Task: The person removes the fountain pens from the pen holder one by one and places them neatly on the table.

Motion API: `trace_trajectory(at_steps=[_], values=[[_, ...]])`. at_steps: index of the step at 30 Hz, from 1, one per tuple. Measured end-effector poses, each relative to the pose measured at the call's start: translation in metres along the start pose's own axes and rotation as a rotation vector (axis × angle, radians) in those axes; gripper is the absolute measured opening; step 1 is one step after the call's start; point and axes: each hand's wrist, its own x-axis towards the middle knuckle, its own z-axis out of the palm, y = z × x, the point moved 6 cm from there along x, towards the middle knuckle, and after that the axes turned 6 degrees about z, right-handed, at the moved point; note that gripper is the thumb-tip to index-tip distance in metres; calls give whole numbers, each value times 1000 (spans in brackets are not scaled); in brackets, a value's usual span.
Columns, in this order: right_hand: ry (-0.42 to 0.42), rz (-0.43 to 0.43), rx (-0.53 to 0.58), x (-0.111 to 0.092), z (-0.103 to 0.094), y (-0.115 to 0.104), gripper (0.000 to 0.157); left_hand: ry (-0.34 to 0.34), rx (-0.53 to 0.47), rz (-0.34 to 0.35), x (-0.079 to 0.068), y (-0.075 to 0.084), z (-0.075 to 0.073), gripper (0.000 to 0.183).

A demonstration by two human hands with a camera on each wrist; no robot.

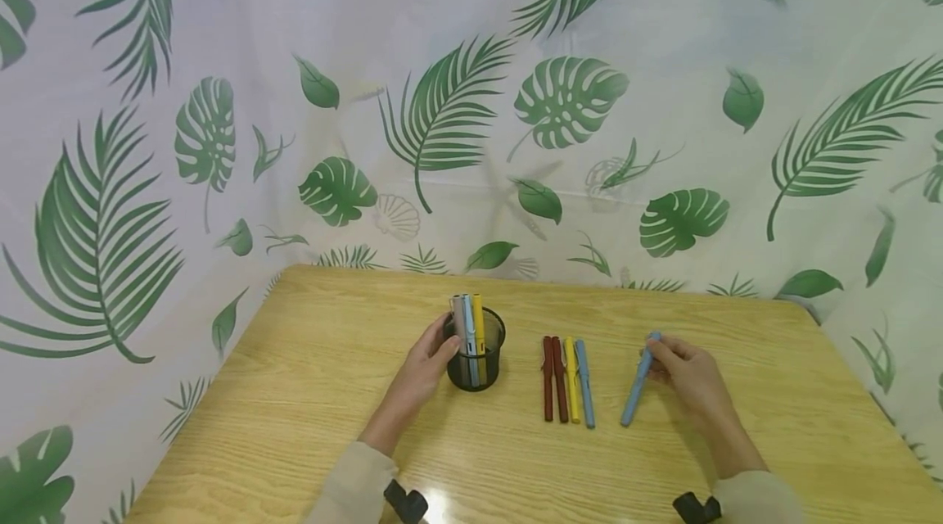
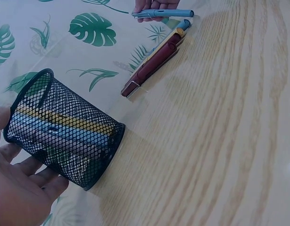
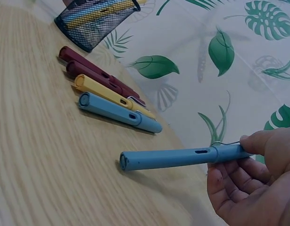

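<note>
My left hand (image 1: 423,364) grips a black mesh pen holder (image 2: 83,113) from its left side, thumb near the rim. Inside stand a grey pen (image 1: 458,315), a light blue pen (image 1: 469,326) and a yellow pen (image 1: 479,321). My right hand (image 1: 688,372) pinches a blue pen (image 3: 168,158) by its clip end, and its other end slants down close over the table. Between the hands lies a row of pens: two dark red pens (image 1: 548,381), a yellow pen (image 3: 104,94) and another blue pen (image 3: 114,112), side by side.
The wooden table (image 1: 309,426) carries everything. Behind it hangs a white cloth (image 1: 471,221) printed with green leaves, meeting the table's back edge. Black wrist devices (image 1: 405,501) sit at both sleeves.
</note>
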Motion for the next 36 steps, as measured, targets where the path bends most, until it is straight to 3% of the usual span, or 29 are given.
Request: trace_trajectory(at_steps=[9,24,31,36], values=[[23,52,-93,5,21,2,61,-7,-4,-2,0,0,0,65],[33,61,-186,12,43,4,58,-2,-4,5,1,3,0,65],[84,46,-310,17,50,4,56,-3,-1,7,2,1,0,65],[79,38,-338,19,56,2,53,-2,2,3,1,0,0,67]])
